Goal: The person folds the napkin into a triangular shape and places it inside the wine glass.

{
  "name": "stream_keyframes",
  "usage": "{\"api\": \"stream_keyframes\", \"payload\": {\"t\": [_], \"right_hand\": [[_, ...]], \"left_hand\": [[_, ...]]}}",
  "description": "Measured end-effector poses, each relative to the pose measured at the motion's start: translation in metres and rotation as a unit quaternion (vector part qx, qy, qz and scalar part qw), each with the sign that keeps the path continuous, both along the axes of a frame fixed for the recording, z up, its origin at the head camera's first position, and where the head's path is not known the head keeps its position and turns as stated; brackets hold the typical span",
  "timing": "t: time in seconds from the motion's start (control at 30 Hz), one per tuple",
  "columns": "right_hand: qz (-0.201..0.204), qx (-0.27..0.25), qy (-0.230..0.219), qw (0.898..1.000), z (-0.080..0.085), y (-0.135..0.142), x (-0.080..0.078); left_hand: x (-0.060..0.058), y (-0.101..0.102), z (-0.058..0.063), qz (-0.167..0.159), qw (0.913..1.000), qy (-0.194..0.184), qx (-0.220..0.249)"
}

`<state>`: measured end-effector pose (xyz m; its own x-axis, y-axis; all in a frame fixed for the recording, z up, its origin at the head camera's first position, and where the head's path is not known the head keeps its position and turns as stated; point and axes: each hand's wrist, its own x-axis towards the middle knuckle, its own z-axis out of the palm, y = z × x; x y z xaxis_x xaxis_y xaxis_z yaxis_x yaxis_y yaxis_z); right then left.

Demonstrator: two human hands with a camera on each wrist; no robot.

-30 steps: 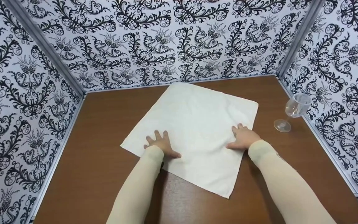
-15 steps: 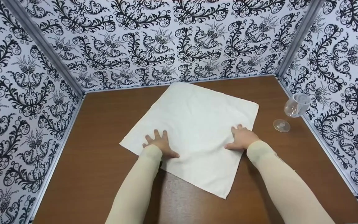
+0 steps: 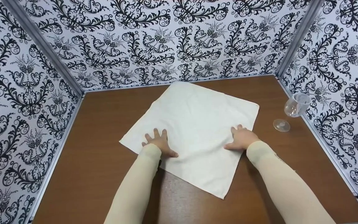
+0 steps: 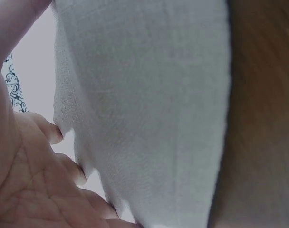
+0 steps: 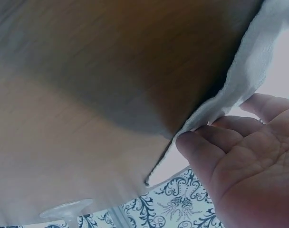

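Observation:
A white cloth lies spread at a slant on the brown table, one corner pointing at the near edge. My left hand rests on its left part with fingers spread, and the left wrist view shows the palm and fingertips touching the cloth. On the right side, my right hand presses the cloth near its edge, thumb pointing inward. In the right wrist view the fingertips of that hand touch the cloth's edge. A shallow crease runs between the two hands.
A clear stemmed wine glass stands upright on the table at the right, near the side wall. Walls with a black and white scroll pattern enclose the table at the back and both sides.
Both hands have slid slightly to the left on the cloth. The cloth's near and left corners have shifted a little left with them. The glass stays where it was.

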<state>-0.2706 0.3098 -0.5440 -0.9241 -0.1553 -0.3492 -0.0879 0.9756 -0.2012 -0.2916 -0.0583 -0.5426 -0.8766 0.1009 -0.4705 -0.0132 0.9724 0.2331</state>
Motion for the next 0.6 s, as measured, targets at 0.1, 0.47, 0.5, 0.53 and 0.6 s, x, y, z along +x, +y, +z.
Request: {"api": "stream_keyframes", "payload": {"t": [0.1, 0.47, 0.5, 0.53, 0.6], "right_hand": [[-0.006, -0.012, 0.017, 1.000, 0.000, 0.005, -0.004], [-0.006, -0.019, 0.003, 1.000, -0.011, 0.035, -0.018], [-0.003, -0.012, -0.008, 1.000, -0.011, 0.034, -0.018], [-0.001, -0.006, -0.014, 1.000, -0.010, 0.032, -0.019], [0.000, 0.000, -0.016, 1.000, -0.008, 0.029, -0.019]], "left_hand": [[0.002, 0.000, 0.003, 0.003, 0.9999, 0.005, -0.008], [0.005, -0.009, -0.001, 0.044, 0.9990, 0.001, 0.009], [0.005, -0.009, 0.000, 0.044, 0.9990, 0.002, 0.009], [0.006, -0.010, 0.001, 0.044, 0.9990, 0.004, 0.010], [0.006, -0.011, 0.002, 0.045, 0.9989, 0.005, 0.011]]}}
